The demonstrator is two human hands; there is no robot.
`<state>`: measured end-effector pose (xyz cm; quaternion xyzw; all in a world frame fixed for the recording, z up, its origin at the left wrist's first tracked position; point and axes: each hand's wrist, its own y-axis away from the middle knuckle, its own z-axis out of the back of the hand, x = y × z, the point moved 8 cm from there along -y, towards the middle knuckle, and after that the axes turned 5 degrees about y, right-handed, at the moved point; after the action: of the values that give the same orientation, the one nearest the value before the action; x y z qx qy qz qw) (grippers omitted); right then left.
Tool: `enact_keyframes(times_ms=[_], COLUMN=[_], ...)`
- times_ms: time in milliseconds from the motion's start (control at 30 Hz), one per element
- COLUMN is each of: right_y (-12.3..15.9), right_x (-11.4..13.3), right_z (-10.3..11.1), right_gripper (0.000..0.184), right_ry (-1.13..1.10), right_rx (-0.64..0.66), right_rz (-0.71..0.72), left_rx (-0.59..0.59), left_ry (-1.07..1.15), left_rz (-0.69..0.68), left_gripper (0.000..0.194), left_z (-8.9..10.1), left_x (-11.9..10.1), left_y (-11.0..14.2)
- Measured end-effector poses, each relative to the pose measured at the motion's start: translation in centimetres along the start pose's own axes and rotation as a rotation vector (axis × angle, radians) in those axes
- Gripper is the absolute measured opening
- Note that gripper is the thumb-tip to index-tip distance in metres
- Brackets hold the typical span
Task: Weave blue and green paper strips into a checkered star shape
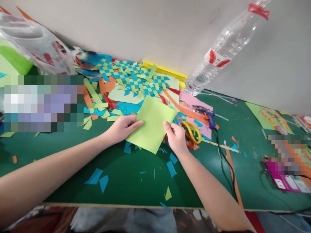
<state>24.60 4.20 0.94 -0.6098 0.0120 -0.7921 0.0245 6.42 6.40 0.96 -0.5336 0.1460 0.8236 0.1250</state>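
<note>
A folded light-green paper sheet point(153, 124) is held just above the green table point(126, 181) between both hands. My left hand point(121, 128) pinches its left edge, thumb on top. My right hand point(176, 137) grips the right edge with closed fingers. Yellow-handled scissors point(193, 131) lie just right of my right hand. Behind the sheet lie woven blue-and-green paper mats point(132, 77) among loose strips.
A clear plastic bottle point(223, 51) leans against the wall at the back right. A blue glue gun point(209, 115) with a black cord lies on pink paper. A plastic bag point(36, 45) sits at the far left. Blue and green scraps point(99, 179) litter the near table.
</note>
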Motion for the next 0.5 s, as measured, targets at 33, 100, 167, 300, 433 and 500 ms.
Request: enact_keyframes(times_ms=[33, 100, 167, 300, 433, 500], right_y=[0.0, 0.0, 0.1, 0.2, 0.4, 0.4], right_x=[0.0, 0.1, 0.2, 0.5, 0.8, 0.8], right_z=[-0.1, -0.3, -0.6, -0.7, -1.3, -1.4], right_gripper=[0.042, 0.042, 0.041, 0.039, 0.031, 0.031], right_ry=[-0.018, -0.022, 0.009, -0.025, -0.074, -0.047], right_rx=[0.008, 0.043, 0.078, 0.089, 0.159, 0.168], right_rz=[0.001, 0.002, -0.003, -0.008, -0.014, -0.018], left_rx=[-0.010, -0.045, -0.078, -0.118, -0.195, -0.214], left_ry=[0.005, 0.001, -0.008, -0.034, -0.057, -0.056], left_rz=[0.011, 0.032, 0.040, 0.024, 0.001, -0.013], left_gripper=[0.040, 0.041, 0.042, 0.042, 0.039, 0.038], left_z=[0.1, 0.4, 0.7, 1.1, 1.7, 1.9], left_x=[0.0, 0.1, 0.2, 0.1, 0.0, 0.0], left_y=[0.0, 0.0, 0.0, 0.1, 0.2, 0.2])
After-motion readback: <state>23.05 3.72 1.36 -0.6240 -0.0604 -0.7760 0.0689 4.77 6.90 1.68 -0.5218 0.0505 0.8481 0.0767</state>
